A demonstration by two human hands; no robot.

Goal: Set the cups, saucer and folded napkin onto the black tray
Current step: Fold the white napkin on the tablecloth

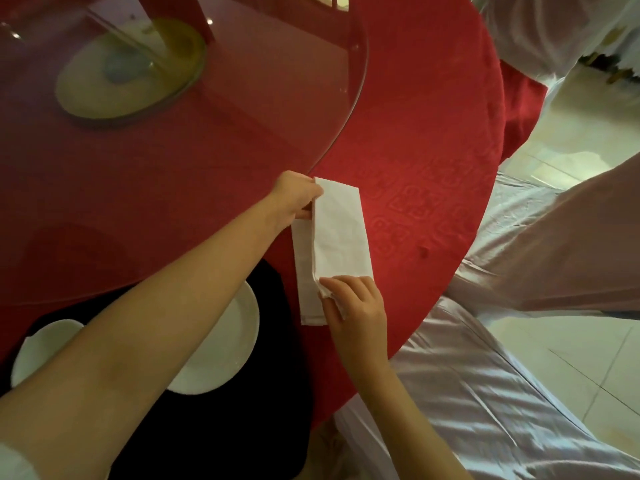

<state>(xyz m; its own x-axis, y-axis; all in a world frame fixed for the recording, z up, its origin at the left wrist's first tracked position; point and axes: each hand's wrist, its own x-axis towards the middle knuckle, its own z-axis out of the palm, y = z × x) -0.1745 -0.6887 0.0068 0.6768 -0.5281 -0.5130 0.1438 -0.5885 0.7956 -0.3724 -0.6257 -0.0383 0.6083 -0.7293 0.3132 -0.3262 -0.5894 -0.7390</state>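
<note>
- Pinching the far end of the folded napkin, the left hand has its fingers curled on the cloth.
- The right hand grips the near end, so the napkin stretches between both hands over the red tablecloth.
- The black tray sits just left of the right hand, under the left forearm, holding a white saucer.

Center frame: left hand pinches the far end of the folded white napkin, right hand pinches the near end; the napkin lies lengthwise on the red tablecloth, just right of the black tray. Lower left: the left forearm crosses over the tray, partly hiding a white saucer and a second white piece, type unclear. Glass turntable upper left, white chair covers at right.
</note>
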